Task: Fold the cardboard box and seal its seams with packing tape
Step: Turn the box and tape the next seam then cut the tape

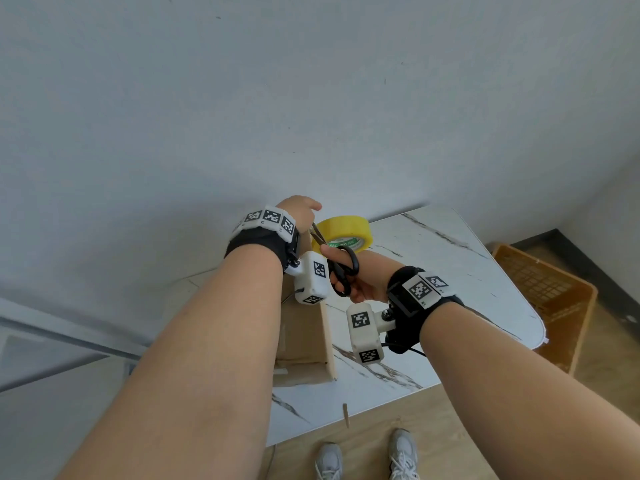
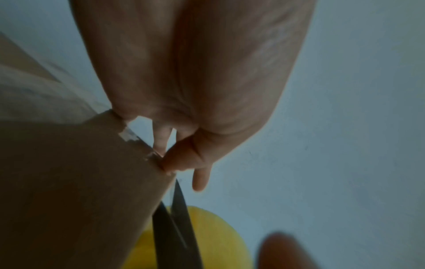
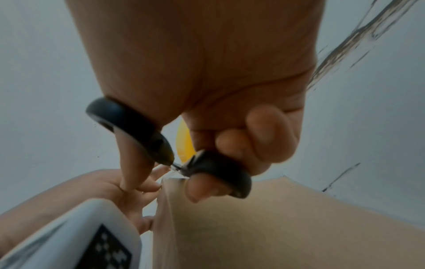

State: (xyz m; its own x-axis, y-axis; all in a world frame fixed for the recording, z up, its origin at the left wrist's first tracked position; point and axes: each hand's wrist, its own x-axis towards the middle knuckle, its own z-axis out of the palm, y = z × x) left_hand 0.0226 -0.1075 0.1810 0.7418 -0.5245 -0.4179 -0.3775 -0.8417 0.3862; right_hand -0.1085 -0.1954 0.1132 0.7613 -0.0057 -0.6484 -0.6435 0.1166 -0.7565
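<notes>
Scissors (image 1: 341, 268): black loops, steel blades parted, gripped by right hand (image 1: 363, 282).
Left hand (image 2: 184, 156): pinching clear tape at matte brown box (image 1: 304, 327) edge.
Roll (image 1: 343, 233): yellow, glossy, centre frame.

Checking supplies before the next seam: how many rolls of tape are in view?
1: a yellow tape roll beyond the scissors. Others may hide behind the arms or cardboard box.

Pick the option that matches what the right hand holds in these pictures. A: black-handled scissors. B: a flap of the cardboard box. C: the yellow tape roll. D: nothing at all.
A: the right hand has its thumb and fingers through the black loops of the scissors, blades pointing up toward the left hand, while the yellow tape roll sits behind them, ungripped.
</notes>
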